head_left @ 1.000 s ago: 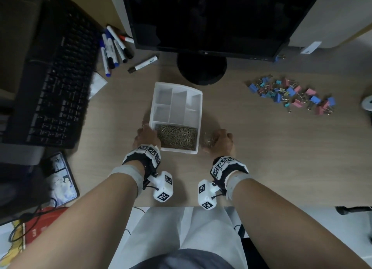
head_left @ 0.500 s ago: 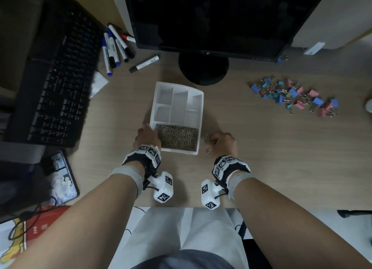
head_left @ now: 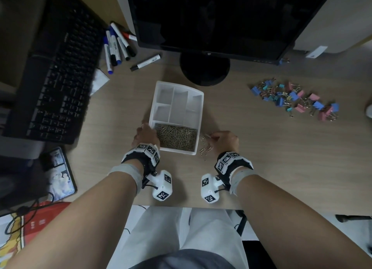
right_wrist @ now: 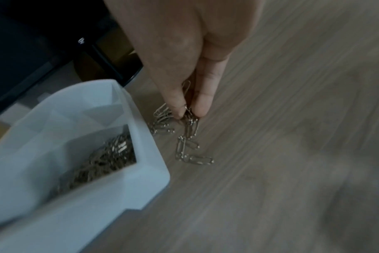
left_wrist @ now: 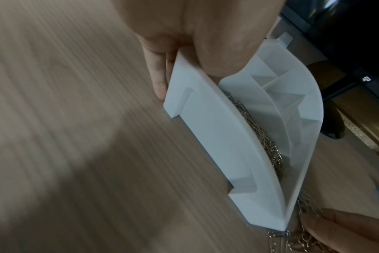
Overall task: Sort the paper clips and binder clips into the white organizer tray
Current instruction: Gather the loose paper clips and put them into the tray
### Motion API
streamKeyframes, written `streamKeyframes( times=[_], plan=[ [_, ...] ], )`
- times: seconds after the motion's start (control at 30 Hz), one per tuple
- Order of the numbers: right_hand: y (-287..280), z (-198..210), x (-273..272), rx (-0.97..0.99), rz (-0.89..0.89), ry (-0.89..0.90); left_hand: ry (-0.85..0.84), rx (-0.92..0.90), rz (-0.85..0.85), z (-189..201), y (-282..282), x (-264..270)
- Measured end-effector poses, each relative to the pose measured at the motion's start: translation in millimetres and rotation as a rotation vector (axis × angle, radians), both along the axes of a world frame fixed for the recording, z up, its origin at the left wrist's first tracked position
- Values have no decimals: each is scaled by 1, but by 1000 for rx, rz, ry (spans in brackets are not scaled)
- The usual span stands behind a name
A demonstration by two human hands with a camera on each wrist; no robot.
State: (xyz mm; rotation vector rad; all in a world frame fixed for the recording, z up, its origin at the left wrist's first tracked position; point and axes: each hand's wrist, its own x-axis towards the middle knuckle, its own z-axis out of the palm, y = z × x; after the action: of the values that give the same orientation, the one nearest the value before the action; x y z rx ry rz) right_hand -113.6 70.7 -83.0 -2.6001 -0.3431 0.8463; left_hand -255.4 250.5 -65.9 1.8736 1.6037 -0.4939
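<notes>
My left hand (head_left: 145,136) gripped the white plastic organizer tray (head_left: 198,115) at its near-left corner | my right hand (head_left: 224,140) pinched loose silver wire paper clips (right_wrist: 189,123) just right of it

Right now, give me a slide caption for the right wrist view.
Right hand pinches loose paper clips on the desk beside the white tray.

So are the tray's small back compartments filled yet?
Empty. In the head view the tray shows bare white back compartments; only the near compartment holds paper clips.
</notes>
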Motion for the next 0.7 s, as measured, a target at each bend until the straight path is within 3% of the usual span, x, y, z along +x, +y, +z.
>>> streamKeyframes(
  times=[0.17, 0.3, 0.43, 0.57, 0.7],
  plan=[
    [4, 13, 1, 201, -22, 44, 6, -17, 19, -5, 3, 1],
    [22, 32, -6, 431, -73, 224, 6, -44, 21, -7, 7, 2],
    [45, 40, -21, 440, 15, 390, -5, -72, 15, -9, 11, 2],
    [45, 36, -19, 412, 1, 265, -31, -82, 24, -11, 13, 0],
    [16, 28, 7, 142, -10, -25, -29, -61, 21, -11, 8, -1]
  ],
)
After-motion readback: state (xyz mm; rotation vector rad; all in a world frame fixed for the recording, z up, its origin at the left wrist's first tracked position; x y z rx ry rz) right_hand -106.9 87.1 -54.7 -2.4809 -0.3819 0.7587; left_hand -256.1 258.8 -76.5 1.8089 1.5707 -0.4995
